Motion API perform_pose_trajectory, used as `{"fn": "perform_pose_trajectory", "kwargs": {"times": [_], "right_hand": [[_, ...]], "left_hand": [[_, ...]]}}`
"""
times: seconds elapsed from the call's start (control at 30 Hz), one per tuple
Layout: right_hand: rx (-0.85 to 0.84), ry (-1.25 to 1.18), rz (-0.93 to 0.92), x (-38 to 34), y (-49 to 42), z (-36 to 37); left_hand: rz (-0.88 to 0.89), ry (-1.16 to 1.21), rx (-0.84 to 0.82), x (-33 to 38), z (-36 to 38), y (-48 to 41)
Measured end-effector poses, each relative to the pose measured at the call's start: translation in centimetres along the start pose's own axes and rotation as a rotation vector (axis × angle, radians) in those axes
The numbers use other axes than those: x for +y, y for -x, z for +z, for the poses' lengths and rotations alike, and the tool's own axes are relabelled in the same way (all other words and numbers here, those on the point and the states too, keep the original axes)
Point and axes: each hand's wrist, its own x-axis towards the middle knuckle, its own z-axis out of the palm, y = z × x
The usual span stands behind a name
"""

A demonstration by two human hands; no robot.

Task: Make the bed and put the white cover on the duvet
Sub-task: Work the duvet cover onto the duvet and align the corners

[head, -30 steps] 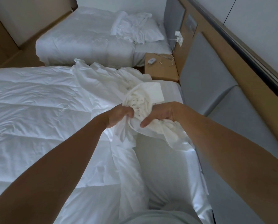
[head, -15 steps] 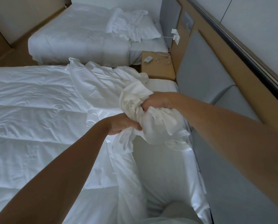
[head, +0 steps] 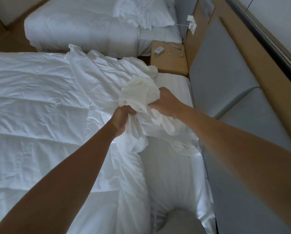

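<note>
Far left: the duvet [head: 31, 107], spread flat over the bed [head: 173, 174], quilted seams running left to right, headboard-side edge ending just under the forearms.

Next along: the white cover [head: 97, 78]. Not on the duvet yet. Lies heaped on top of that edge as a loose, twisted ridge. Long axis from the far side of the bed, by the gap before the second bed [head: 82, 26], through both fists and on down toward the viewer. So crosswise to the duvet's seams and roughly parallel to the headboard [head: 217, 78].

Then the left hand [head: 122, 119]: clenched round the ridge where it narrows, knuckles up, fingers buried in cloth. Nearer the viewer and the lower of the two hands. Just beyond those fingers and a little to the right, a raised creamy wad of the cover, pointing up and away.

Then the right hand [head: 165, 103]: grips that wad from the headboard side, fingers curled into it, thumb hidden. Both hands on the cover and close together, wad between them. Possibly a corner or the mouth of the cover in there, but too crumpled to tell.

Judged from this: free length of the cover mostly to the far left of the fingers and down toward the viewer. Coming move likely a drawing apart of the hands along that axis to find an edge.

Further right: a bare striped stretch of the bed, then the grey headboard.
</note>
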Motion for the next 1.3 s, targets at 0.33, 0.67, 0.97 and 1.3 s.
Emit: {"fn": "perform_pose_trajectory", "kwargs": {"times": [0.33, 0.67, 0.97, 1.3], "right_hand": [[-0.395, -0.170, 0.317, 1.6, -2.1, 0.1], [-0.753, 0.424, 0.438, -0.3, -0.3, -3.1], [-0.476, -0.343, 0.433, 2.8, -2.4, -3.6], [-0.462, -0.276, 0.450, 2.5, -2.8, -5.8]], "left_hand": [[0.050, -0.074, 0.087, 1.3, 0.4, -1.0], [-0.141, -0.171, -0.147, 0.0, 0.7, -0.8], [-0.213, -0.503, -0.503, 2.2, 1.9, -1.2], [0.158, -0.303, -0.125, 1.7, 2.4, -2.5]]}}
